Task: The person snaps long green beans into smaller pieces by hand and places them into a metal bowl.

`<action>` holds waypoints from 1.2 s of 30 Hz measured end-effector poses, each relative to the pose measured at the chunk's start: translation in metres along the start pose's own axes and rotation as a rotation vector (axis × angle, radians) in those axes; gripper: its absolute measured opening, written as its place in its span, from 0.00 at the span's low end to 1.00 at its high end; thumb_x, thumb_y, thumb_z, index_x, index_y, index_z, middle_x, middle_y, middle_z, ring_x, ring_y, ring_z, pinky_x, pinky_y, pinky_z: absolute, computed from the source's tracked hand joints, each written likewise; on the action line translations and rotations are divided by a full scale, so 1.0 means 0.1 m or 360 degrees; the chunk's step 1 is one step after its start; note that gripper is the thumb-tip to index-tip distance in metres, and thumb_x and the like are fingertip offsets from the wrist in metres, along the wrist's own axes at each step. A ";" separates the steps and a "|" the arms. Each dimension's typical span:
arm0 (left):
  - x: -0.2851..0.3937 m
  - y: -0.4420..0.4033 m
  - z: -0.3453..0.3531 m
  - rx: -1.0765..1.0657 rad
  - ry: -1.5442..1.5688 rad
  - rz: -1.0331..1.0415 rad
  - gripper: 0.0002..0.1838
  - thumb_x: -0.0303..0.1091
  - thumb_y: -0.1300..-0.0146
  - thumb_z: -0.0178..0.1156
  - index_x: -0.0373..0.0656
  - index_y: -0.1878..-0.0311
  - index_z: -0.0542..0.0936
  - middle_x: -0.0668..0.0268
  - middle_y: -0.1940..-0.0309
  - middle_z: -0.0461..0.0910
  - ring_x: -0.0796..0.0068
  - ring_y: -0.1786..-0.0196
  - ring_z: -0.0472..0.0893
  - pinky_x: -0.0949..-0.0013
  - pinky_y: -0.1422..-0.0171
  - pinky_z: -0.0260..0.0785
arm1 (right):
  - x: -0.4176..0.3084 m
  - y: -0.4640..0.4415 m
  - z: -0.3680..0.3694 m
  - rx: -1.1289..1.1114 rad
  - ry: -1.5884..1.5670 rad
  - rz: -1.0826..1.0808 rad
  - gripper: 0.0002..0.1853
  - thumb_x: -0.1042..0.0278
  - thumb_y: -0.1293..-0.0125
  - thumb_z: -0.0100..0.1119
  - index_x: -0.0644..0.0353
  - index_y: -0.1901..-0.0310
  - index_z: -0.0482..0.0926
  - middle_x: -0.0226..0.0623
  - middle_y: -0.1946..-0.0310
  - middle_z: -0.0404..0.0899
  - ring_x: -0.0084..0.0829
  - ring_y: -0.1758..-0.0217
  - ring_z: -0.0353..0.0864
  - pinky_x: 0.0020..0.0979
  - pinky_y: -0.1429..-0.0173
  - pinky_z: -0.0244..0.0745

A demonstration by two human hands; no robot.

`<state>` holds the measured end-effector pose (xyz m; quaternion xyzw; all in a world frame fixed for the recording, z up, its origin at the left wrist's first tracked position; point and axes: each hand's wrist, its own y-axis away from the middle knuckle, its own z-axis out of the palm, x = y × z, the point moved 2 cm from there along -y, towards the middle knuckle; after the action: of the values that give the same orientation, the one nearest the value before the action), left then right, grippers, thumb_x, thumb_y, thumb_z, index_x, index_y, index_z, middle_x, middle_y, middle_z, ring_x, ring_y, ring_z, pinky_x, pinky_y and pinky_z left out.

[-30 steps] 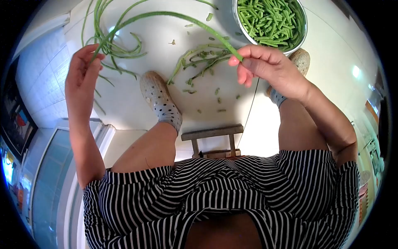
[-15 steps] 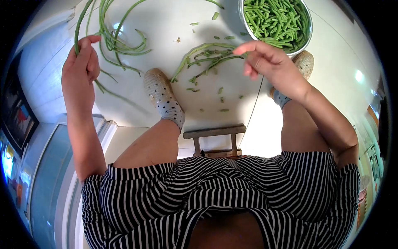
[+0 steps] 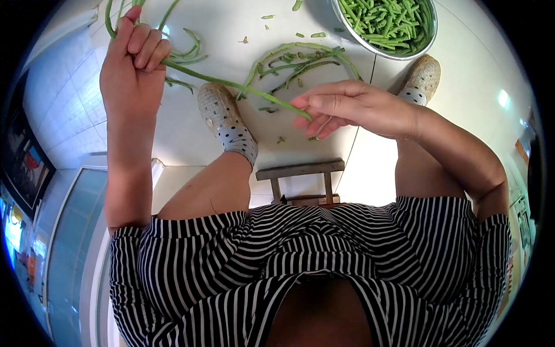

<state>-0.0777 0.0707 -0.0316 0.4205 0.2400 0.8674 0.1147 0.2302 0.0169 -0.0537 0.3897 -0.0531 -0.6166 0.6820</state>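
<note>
My left hand, at the upper left, has its fingers wrapped round a long green bean. From that hand the bean slants down to the right, and its end lies against the fingers of my right hand. The right hand's fingers are loosely stretched and apart, and I see no firm grip there. More long beans trail on the floor beyond my left hand. Between my feet lies a loose pile of bean strands and discarded pieces.
At the top right a metal bowl holds many short-cut bean pieces. Small scraps are scattered on the pale tiled floor. My shoes flank the pile. A low wooden stool stands between my legs.
My left hand has moved up and right, swinging the bean across toward the right hand. My right hand has come down and left, from a curled shape to looser fingers at the bean's end.
</note>
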 end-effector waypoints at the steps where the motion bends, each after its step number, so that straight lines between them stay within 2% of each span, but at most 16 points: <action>1: -0.01 0.00 0.00 -0.0017 0.0009 0.0009 0.11 0.33 0.23 0.47 0.35 0.49 0.74 0.75 0.81 0.59 0.84 0.79 0.55 0.79 0.74 0.51 | 0.03 -0.01 0.00 0.0009 0.0037 -0.0018 0.23 0.63 0.24 0.50 0.64 0.33 0.68 0.46 0.46 0.80 0.31 0.46 0.81 0.32 0.41 0.77; 6: -0.02 -0.02 -0.06 -0.0104 0.0054 0.0015 0.10 0.33 0.23 0.47 0.37 0.48 0.73 0.74 0.79 0.59 0.83 0.78 0.56 0.76 0.72 0.52 | 0.08 -0.04 -0.08 0.0067 0.0134 -0.0137 0.18 0.69 0.25 0.52 0.64 0.38 0.73 0.40 0.54 0.85 0.26 0.53 0.84 0.27 0.46 0.80; 8: -0.02 0.00 -0.03 -0.0115 0.0002 0.0014 0.12 0.34 0.23 0.46 0.37 0.47 0.73 0.74 0.79 0.59 0.83 0.77 0.56 0.76 0.71 0.52 | 0.10 -0.05 -0.11 0.0187 0.0156 -0.0118 0.12 0.70 0.27 0.54 0.65 0.45 0.76 0.37 0.59 0.85 0.23 0.59 0.84 0.25 0.52 0.80; 9: -0.03 0.02 0.01 -0.0119 0.0002 0.0016 0.12 0.34 0.23 0.46 0.37 0.47 0.73 0.74 0.79 0.59 0.83 0.77 0.56 0.76 0.71 0.52 | 0.09 -0.04 -0.11 0.0190 0.0158 -0.0120 0.12 0.70 0.27 0.54 0.65 0.45 0.76 0.37 0.59 0.85 0.23 0.59 0.84 0.25 0.52 0.80; 11: -0.02 0.09 0.08 0.0157 -0.0221 0.0133 0.15 0.38 0.21 0.44 0.37 0.44 0.73 0.74 0.78 0.60 0.83 0.77 0.56 0.76 0.71 0.51 | 0.06 -0.02 -0.12 0.0347 0.0289 -0.0100 0.07 0.73 0.29 0.54 0.64 0.54 0.76 0.31 0.66 0.82 0.20 0.65 0.81 0.23 0.56 0.78; 14: -0.01 0.15 0.03 0.0188 -0.0123 0.0160 0.20 0.43 0.20 0.40 0.37 0.42 0.72 0.74 0.79 0.60 0.83 0.78 0.54 0.77 0.73 0.49 | 0.04 -0.04 -0.15 0.0469 0.0477 -0.0177 0.04 0.75 0.32 0.53 0.63 0.58 0.75 0.27 0.72 0.77 0.17 0.68 0.78 0.21 0.61 0.75; 18: -0.04 0.29 0.02 0.0027 -0.0240 0.0102 0.23 0.46 0.21 0.41 0.35 0.40 0.72 0.76 0.82 0.56 0.84 0.80 0.51 0.77 0.75 0.45 | -0.01 -0.03 -0.11 0.0571 0.0409 -0.0194 0.04 0.73 0.32 0.52 0.63 0.59 0.74 0.26 0.75 0.74 0.17 0.70 0.76 0.20 0.65 0.72; 20: -0.05 0.41 0.13 0.0222 -0.0716 0.0265 0.24 0.48 0.21 0.41 0.36 0.40 0.72 0.77 0.83 0.54 0.85 0.81 0.50 0.77 0.76 0.42 | 0.00 -0.04 -0.14 0.0742 0.0322 -0.0053 0.06 0.70 0.30 0.50 0.63 0.59 0.74 0.28 0.75 0.75 0.16 0.72 0.73 0.20 0.68 0.69; 24: -0.02 0.56 0.28 0.0341 -0.0830 0.0445 0.25 0.49 0.22 0.43 0.36 0.41 0.72 0.77 0.83 0.54 0.85 0.80 0.50 0.77 0.76 0.42 | -0.07 -0.07 -0.21 0.0846 0.0212 -0.0083 0.08 0.68 0.29 0.48 0.63 0.58 0.75 0.28 0.76 0.75 0.17 0.74 0.71 0.21 0.68 0.68; 27: 0.36 0.54 0.11 0.0457 -0.0776 0.0916 0.23 0.48 0.22 0.42 0.38 0.42 0.73 0.76 0.82 0.55 0.84 0.80 0.50 0.77 0.75 0.42 | -0.04 0.01 -0.39 0.1001 0.0017 -0.0015 0.09 0.67 0.28 0.48 0.63 0.57 0.75 0.28 0.74 0.77 0.17 0.74 0.71 0.21 0.67 0.69; 29: 0.60 0.57 0.03 0.0395 -0.0913 0.0875 0.22 0.48 0.22 0.43 0.39 0.41 0.73 0.76 0.81 0.55 0.84 0.80 0.50 0.77 0.75 0.43 | 0.03 0.07 -0.51 0.1054 0.0173 -0.0170 0.09 0.68 0.27 0.49 0.62 0.54 0.76 0.28 0.72 0.78 0.15 0.71 0.73 0.20 0.63 0.70; 30: 0.64 0.59 -0.01 0.0278 -0.0923 0.0800 0.24 0.48 0.22 0.43 0.37 0.39 0.72 0.76 0.81 0.55 0.85 0.80 0.50 0.76 0.75 0.43 | 0.04 0.07 -0.55 0.0780 0.0371 -0.0185 0.12 0.69 0.27 0.50 0.60 0.45 0.75 0.33 0.58 0.82 0.19 0.57 0.79 0.23 0.50 0.74; 31: 0.64 0.60 -0.05 0.0287 -0.0924 0.0798 0.24 0.48 0.22 0.43 0.37 0.39 0.72 0.76 0.81 0.55 0.85 0.80 0.50 0.76 0.75 0.43 | 0.11 0.07 -0.55 0.0773 0.0372 -0.0180 0.12 0.69 0.27 0.50 0.60 0.45 0.75 0.33 0.58 0.82 0.19 0.57 0.79 0.23 0.50 0.74; 33: 0.59 0.57 -0.09 0.0198 -0.1041 0.0542 0.25 0.47 0.23 0.44 0.33 0.37 0.70 0.76 0.82 0.55 0.85 0.80 0.51 0.76 0.75 0.42 | 0.05 0.06 -0.35 0.0740 0.0922 -0.0409 0.17 0.70 0.27 0.51 0.54 0.38 0.74 0.37 0.42 0.78 0.26 0.40 0.76 0.28 0.35 0.69; 34: 0.54 0.56 -0.07 0.0177 -0.1164 0.0442 0.26 0.46 0.22 0.42 0.29 0.37 0.69 0.76 0.83 0.54 0.85 0.81 0.50 0.75 0.76 0.40 | 0.08 0.04 -0.39 0.0753 0.1068 -0.0428 0.20 0.71 0.28 0.52 0.49 0.35 0.72 0.37 0.32 0.70 0.29 0.32 0.70 0.32 0.28 0.62; 36: 0.42 0.55 -0.04 0.0137 -0.1570 0.0228 0.26 0.47 0.22 0.44 0.31 0.39 0.73 0.77 0.82 0.59 0.87 0.80 0.54 0.78 0.74 0.44 | 0.01 0.03 -0.52 0.0727 0.0978 -0.0392 0.19 0.69 0.26 0.50 0.52 0.36 0.72 0.38 0.33 0.70 0.31 0.32 0.71 0.32 0.28 0.63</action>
<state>-0.1071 0.0390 0.0228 0.8004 0.1632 0.5603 0.1373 0.2615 0.0402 -0.0884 0.7011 0.0647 -0.5208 0.4828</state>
